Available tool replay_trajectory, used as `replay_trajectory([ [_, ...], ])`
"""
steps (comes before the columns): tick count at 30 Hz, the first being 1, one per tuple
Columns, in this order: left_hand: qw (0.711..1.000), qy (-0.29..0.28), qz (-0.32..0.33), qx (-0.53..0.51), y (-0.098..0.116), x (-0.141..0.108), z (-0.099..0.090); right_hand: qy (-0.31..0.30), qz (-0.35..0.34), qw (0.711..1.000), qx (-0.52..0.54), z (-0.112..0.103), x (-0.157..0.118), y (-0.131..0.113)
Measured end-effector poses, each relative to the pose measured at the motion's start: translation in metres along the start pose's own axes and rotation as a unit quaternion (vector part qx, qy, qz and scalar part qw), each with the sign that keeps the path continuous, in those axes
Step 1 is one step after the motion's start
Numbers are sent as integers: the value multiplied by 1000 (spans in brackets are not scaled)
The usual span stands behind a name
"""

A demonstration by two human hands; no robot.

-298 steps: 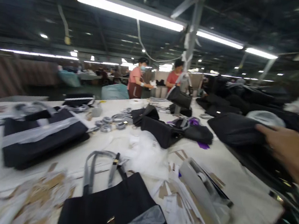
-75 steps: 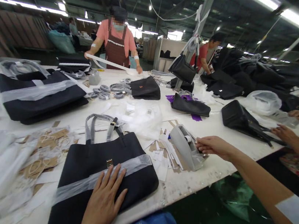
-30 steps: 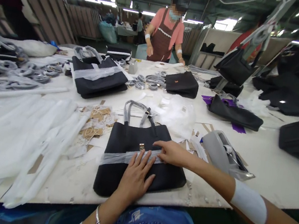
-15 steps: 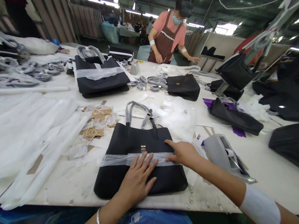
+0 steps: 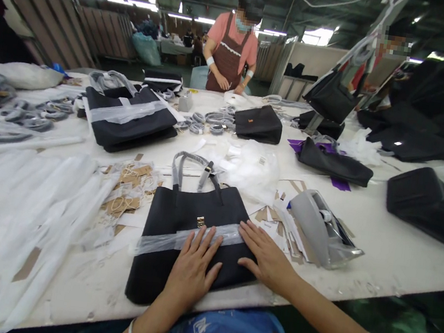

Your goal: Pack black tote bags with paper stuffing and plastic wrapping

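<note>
White print (image 5: pixel 200 324): on blue cloth (image 5: pixel 243 324), too small to read
Grey dispenser (image 5: pixel 306 218): right of the black bag (image 5: pixel 152 273)
White wrap (image 5: pixel 250 165): crumpled beyond the bag
Bag: on the surface (image 5: pixel 384 250), beneath both hands
Left hand (image 5: pixel 191 267): fingers slightly spread over its clear strip (image 5: pixel 162 242)
Right hand (image 5: pixel 269 256): fingers straight, at the strip's right end

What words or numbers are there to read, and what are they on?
No word or number is readable.
White mark on the blue cloth garment: too blurred.
Pale label on the crumpled white wrapping: too small.
Shiny gold metal clasp on the black handbag with grey-wrapped handles: no letters I can make out.
</note>
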State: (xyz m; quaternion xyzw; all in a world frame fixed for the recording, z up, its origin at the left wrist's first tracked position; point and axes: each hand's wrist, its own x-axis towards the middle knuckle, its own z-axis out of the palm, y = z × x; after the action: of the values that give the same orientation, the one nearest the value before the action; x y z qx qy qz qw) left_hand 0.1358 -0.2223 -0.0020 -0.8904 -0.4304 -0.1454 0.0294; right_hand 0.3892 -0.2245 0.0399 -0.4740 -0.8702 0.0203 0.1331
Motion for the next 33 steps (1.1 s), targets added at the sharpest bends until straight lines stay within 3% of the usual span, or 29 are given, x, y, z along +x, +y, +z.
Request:
replay_trajectory([
  [3, 1000, 5, 7, 16, 0, 1, 1, 17, 51, 998, -40, 20, -22, 16],
  [5, 1000, 8, 10, 23, 0, 1, 2, 47, 96, 992, -64, 18, -40, 33],
  [7, 999, 11, 12, 28, -1, 1, 3, 73, 121, 988, -70, 2, -55, 48],
  [10, 999, 21, 18, 34, -2, 0, 7, 146, 188, 967, -93, -39, -74, 70],
  [13, 998, 34, 26, 35, -4, 1, 11, 233, 326, 902, -162, -74, -93, 99],
  [16, 998, 43, 36, 39, -5, 1, 11, 176, 467, 860, -105, -82, -112, 132],
  [19, 997, 47, 38, 44, -5, 0, 11, 132, 548, 820, 97, -75, -121, 150],
  [23, 998, 50, 30, 33, -4, 0, 11, 229, 558, 740, 297, -82, -119, 142],
  [29, 998, 49, 26, 20, -5, -1, 11, 292, 538, 718, 331, -116, -124, 102],
  [33, 998, 47, 30, 27, -5, 0, 10, 249, 570, 710, 331, -105, -145, 94],
])
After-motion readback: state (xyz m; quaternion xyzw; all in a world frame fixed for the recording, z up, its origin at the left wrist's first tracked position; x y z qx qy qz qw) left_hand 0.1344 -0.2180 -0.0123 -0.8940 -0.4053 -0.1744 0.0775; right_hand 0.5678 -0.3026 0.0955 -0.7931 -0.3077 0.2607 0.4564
